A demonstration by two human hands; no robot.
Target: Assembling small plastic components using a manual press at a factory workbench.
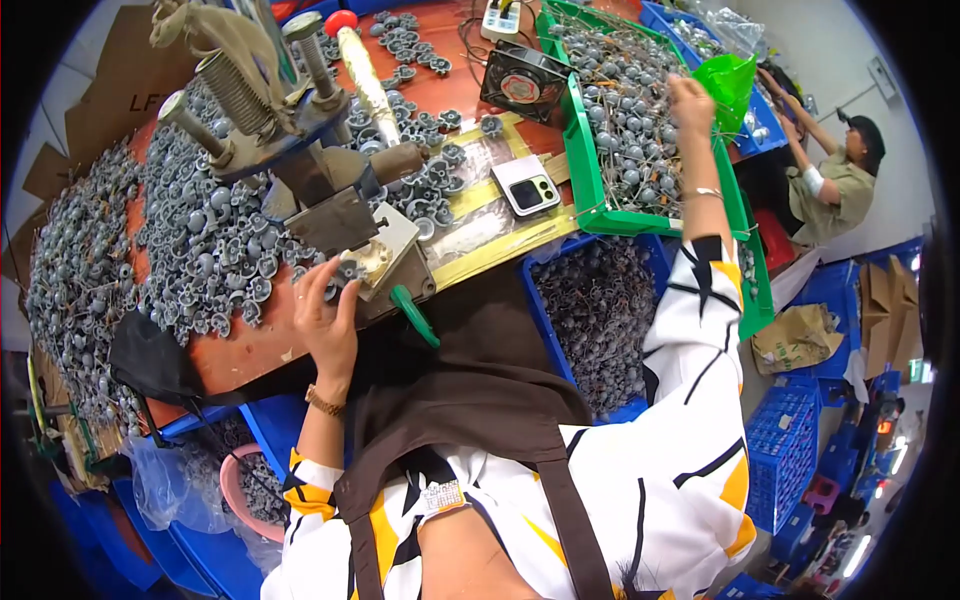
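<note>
My left hand (328, 318) is at the table's front edge, thumb and fingers curved around a small grey cup-shaped part (343, 272). Beside it stands a hand press (300, 165) with a pale metal fixture (388, 250) below its head and a red-knobbed lever (362, 75). Stretched out far to the right, my right hand (690, 105) is above the green tray (580, 150), its fingers curled together. Whatever those fingers hold is too small to make out. Round grey parts with thin wire-like stems (630, 120) fill that tray.
Heaps of grey cup-shaped parts (215, 235) cover the table's left side. A phone (525, 186) and a small black fan (522, 82) lie between press and tray. A blue crate (535, 300) of parts stands below. Another person (835, 185) works at the far right.
</note>
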